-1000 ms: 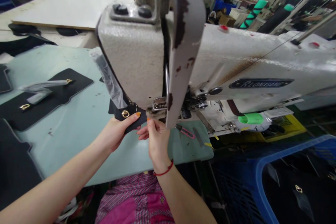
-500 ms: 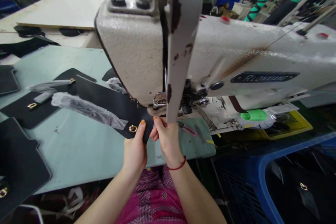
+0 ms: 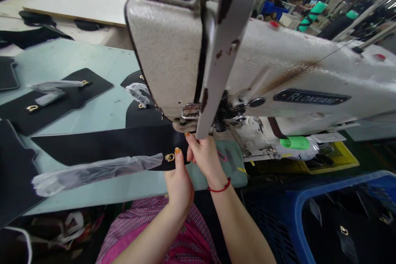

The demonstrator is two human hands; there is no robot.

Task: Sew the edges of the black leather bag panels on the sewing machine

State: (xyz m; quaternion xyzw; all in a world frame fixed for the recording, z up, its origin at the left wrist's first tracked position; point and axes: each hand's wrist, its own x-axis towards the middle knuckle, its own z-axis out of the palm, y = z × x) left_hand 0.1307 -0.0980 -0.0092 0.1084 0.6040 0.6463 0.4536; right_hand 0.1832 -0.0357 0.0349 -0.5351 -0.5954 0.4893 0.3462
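A long black leather-like panel [image 3: 102,144] lies on the pale green table, its right end under the sewing machine's head [image 3: 167,57]. My left hand [image 3: 180,181] grips that end, thumb on top beside a gold ring fitting [image 3: 170,157] and fingers hidden beneath. A strap wrapped in clear plastic [image 3: 99,172] runs left from the fitting. My right hand [image 3: 204,154] pinches the panel's right edge close to the presser foot, index finger and thumb together. The needle area is mostly hidden behind the grey lever [image 3: 227,53].
More black panels [image 3: 58,103] with gold fittings lie on the table [image 3: 120,187] at left. Pink-handled snips [image 3: 222,156] rest right of my right hand. A blue basket [image 3: 298,210] holding black pieces stands at lower right, with a yellow crate [image 3: 343,161] behind it.
The panel has swung round so its long side runs nearly level across the table, its wrapped strap now nearer the front edge. Both hands have shifted slightly right in view, still holding it.
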